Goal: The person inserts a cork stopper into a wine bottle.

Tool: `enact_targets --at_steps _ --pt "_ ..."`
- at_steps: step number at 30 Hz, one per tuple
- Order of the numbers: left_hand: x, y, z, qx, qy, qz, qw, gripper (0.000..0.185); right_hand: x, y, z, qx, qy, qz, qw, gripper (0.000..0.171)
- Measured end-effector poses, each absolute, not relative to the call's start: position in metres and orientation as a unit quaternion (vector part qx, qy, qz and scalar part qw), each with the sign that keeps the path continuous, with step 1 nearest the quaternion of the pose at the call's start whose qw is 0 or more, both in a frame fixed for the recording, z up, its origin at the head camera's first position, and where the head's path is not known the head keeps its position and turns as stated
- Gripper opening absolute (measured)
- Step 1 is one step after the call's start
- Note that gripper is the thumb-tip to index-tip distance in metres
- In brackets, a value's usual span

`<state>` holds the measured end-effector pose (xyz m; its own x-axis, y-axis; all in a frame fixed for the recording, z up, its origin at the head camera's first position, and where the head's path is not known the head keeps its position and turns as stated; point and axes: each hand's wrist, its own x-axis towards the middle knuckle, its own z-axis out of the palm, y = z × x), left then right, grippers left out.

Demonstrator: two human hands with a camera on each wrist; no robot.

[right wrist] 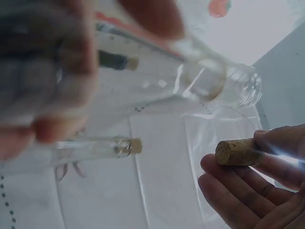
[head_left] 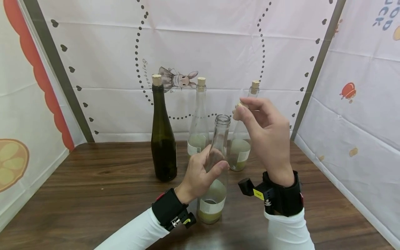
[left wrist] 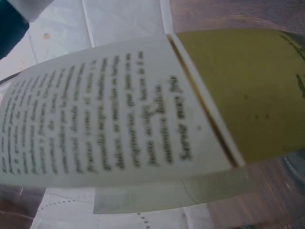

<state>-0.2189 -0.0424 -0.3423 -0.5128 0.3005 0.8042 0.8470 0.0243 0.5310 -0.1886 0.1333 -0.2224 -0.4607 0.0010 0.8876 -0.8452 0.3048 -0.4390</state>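
My left hand [head_left: 197,173] grips a clear glass bottle [head_left: 215,191] around its middle, in front of the other bottles. The bottle's mouth [head_left: 223,119] is uncorked, and its white and olive label [left wrist: 119,114] fills much of the left wrist view. Up and to the right of that mouth, my right hand [head_left: 270,132] pinches a cork [right wrist: 236,152] between thumb and fingers. In the right wrist view, one end of the cork faces the camera and the bottle's threaded-looking neck [right wrist: 243,86] lies above it.
A dark green corked bottle [head_left: 164,152] stands at the left. Behind my hands are two more clear corked bottles, one in the middle [head_left: 197,139] and one at the right [head_left: 239,152], partly hidden. White printed cloth walls [head_left: 200,45] enclose the wooden table [head_left: 118,187].
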Motion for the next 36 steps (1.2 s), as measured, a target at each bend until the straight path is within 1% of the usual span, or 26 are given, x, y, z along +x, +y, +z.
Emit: enact_targets --at_steps 3,10,13,22,27,36 --pt "-0.219 -0.044 -0.344 -0.422 -0.677 -0.551 0.245 0.054 -0.187 0.126 -0.219 0.316 -0.664 0.524 0.429 0.022" --pt "-0.220 -0.045 -0.347 -0.423 -0.673 -0.559 0.235 0.049 -0.182 0.114 -0.215 0.311 -0.635 0.525 0.474 0.019" --pt "-0.219 -0.045 -0.347 -0.425 -0.671 -0.561 0.233 0.049 -0.180 0.110 -0.213 0.317 -0.619 0.538 0.477 0.018" --pt "-0.219 -0.043 -0.343 -0.420 -0.676 -0.559 0.233 0.060 -0.180 0.105 -0.213 0.362 -0.626 0.523 0.450 0.021" --pt "-0.219 -0.042 -0.343 -0.425 -0.671 -0.564 0.228 0.059 -0.178 0.106 -0.213 0.373 -0.630 0.519 0.440 0.022" --pt "-0.220 -0.043 -0.344 -0.426 -0.670 -0.563 0.229 0.058 -0.178 0.106 -0.214 0.384 -0.637 0.522 0.417 0.019"
